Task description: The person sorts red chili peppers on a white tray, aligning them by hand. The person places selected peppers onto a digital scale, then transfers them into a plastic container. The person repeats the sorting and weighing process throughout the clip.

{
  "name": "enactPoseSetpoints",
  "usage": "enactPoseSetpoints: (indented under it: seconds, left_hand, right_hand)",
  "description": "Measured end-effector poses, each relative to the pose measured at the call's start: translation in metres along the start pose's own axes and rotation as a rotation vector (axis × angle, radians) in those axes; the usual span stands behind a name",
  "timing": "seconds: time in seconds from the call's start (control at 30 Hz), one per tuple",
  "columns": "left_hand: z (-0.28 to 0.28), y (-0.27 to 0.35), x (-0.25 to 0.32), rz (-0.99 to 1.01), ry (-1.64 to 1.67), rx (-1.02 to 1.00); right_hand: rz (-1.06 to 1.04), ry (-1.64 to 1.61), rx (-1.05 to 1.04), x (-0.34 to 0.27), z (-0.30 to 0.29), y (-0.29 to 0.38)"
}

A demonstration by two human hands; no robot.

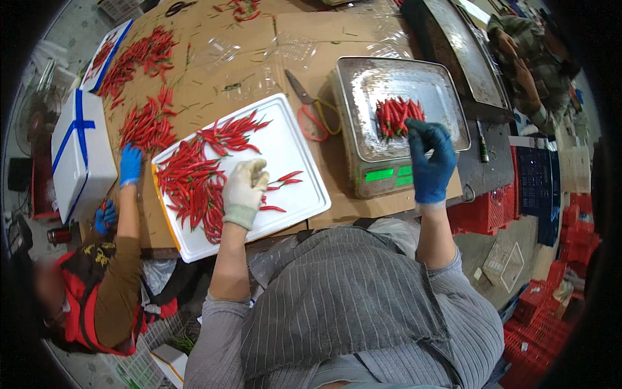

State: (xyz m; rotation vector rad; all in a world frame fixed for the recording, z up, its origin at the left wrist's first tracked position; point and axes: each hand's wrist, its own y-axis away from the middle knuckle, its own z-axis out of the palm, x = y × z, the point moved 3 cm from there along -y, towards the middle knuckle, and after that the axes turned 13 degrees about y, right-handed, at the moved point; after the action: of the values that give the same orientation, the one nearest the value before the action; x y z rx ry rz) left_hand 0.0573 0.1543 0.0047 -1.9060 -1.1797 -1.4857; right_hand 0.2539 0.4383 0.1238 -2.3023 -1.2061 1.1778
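Observation:
My left hand (244, 188), in a white knit glove, is over a white foam lid (291, 141) with its fingers curled; whether anything is inside them is hidden. Red chilies (192, 180) are heaped on the lid's left half, and a few loose chilies (286, 181) lie just right of that hand. My right hand (432, 160), in a blue glove, reaches over the front of a bench scale (362, 177). Its bent fingertips are at the edge of a pile of chilies (396, 114) on the metal pan (369, 82); a grip cannot be made out.
Scissors (313, 109) with red and yellow handles lie between lid and scale. Clear plastic trays (296, 48) and more chili heaps (146, 126) are on the cardboard-covered table (233, 24). At left, a co-worker's blue-gloved hand (130, 164) touches a heap. Another person (532, 73) is at right.

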Motion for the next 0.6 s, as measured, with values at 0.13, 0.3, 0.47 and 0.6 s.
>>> enactPoseSetpoints:
  seconds: [0.13,0.3,0.47,0.6]
  left_hand:
    - [-0.016,-0.005,0.006,0.047,-0.043,0.132]
    - [0.005,0.0,0.0,0.116,-0.096,0.058]
    - [-0.012,0.01,-0.006,0.096,-0.102,0.206]
    - [-0.02,0.015,-0.004,0.091,-0.131,0.19]
  right_hand:
    - [0.037,-0.322,-0.492,-0.04,0.054,0.055]
    - [-0.238,-0.121,-0.759,-0.059,0.154,0.082]
    - [-0.445,-0.102,-0.881,-0.068,0.198,0.08]
    - [-0.566,-0.04,-0.949,-0.075,0.204,0.079]
